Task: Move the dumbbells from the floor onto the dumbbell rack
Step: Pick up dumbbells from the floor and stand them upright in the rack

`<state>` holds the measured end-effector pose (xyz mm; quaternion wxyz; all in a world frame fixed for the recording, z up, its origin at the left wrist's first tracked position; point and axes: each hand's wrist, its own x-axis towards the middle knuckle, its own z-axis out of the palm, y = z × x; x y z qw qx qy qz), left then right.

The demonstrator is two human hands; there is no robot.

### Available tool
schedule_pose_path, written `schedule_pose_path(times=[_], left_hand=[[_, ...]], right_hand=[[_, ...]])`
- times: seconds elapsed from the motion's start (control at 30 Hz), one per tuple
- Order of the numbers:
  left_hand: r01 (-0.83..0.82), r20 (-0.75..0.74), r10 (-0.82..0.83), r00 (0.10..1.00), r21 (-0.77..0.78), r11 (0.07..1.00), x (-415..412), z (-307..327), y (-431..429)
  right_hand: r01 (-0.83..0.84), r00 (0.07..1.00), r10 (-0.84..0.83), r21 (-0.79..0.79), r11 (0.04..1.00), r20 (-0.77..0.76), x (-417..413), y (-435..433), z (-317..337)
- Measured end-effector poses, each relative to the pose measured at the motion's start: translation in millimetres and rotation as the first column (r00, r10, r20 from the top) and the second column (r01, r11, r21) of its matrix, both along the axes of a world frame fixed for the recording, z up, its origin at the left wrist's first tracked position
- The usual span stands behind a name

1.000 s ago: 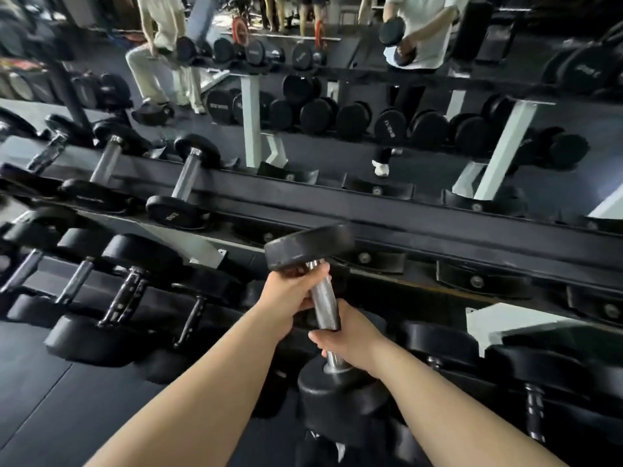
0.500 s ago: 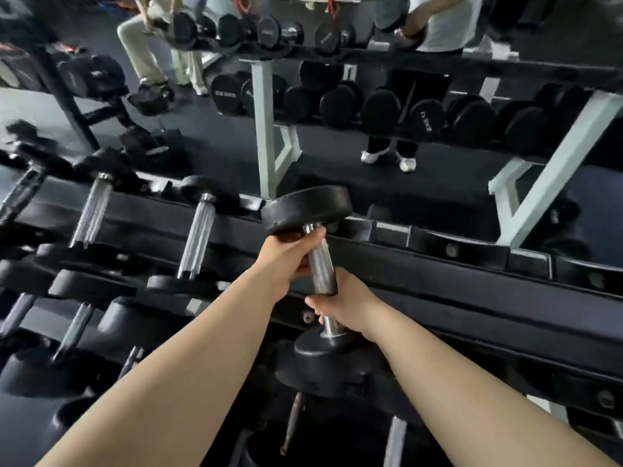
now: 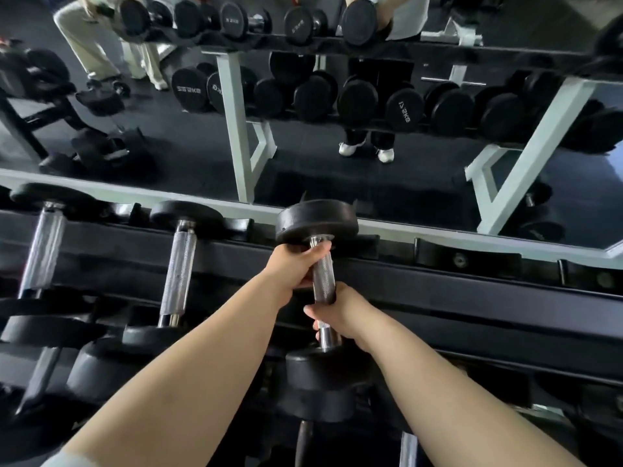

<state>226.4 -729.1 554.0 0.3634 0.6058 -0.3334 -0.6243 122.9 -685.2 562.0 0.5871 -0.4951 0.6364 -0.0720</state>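
Gym rack (image 3: 472, 291), dumbbell (image 3: 318, 227) gripped two-handed

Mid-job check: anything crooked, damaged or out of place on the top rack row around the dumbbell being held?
Nothing stands out. The held dumbbell is in both hands, left hand above right hand, by the top rail. The neighbouring dumbbell sits straight in its cradle. No visible damage.

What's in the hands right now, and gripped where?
One dumbbell, both hands on its metal handle: left hand near the far head, right hand near the near head.
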Motion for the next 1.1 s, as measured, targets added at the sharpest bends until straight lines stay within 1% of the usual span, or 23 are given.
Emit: schedule_pose_path(times=[0.2, 0.3, 0.57, 0.7, 0.8, 1.0, 1.03, 1.1], left_hand=[[0.08, 0.038, -0.08, 0.996, -0.008, 0.997, 5.7, -1.6, -5.0], [0.133, 0.034, -0.133, 0.991, -0.008, 0.991, 9.7, -2.7, -4.5], [0.202, 0.055, -0.201, 0.978, -0.018, 0.979, 8.9, -3.8, 7.4], [0.133, 0.109, -0.125, 0.986, -0.069, 0.989, 5.5, -3.3, 13.3], [0.069, 0.167, -0.055, 0.984, -0.084, 0.994, 5.1, -2.4, 16.1], [-0.052, 0.111, 0.058, 0.992, -0.059, 0.997, 21.5, 1.0, 28.4], [-0.073, 0.117, 0.08, 0.99, -0.067, 0.995, 21.2, 2.6, 30.4], [-0.107, 0.185, 0.128, 0.974, -0.117, 0.987, 16.9, 5.6, 33.5]], right_hand=[[0.027, 1.0, -0.027, 0.022, 0.999, 0.01, 5.8, 1.0, -9.2], [0.015, 1.0, -0.015, 0.019, 1.0, 0.016, 6.8, 2.6, -11.4], [0.015, 0.999, -0.016, 0.025, 1.0, 0.043, 7.9, 3.3, -12.0], [0.022, 0.999, -0.023, 0.016, 1.0, 0.026, 9.5, 4.1, -10.2], [0.041, 0.999, -0.041, -0.026, 0.999, 0.004, 5.9, 4.9, -6.1], [0.023, 0.998, -0.031, -0.129, 0.991, -0.054, -1.4, 15.2, 3.5], [0.024, 0.997, -0.033, -0.139, 0.99, -0.069, -2.9, 18.6, 4.5], [0.057, 0.993, -0.074, -0.174, 0.983, -0.091, -7.0, 27.0, 6.8]])
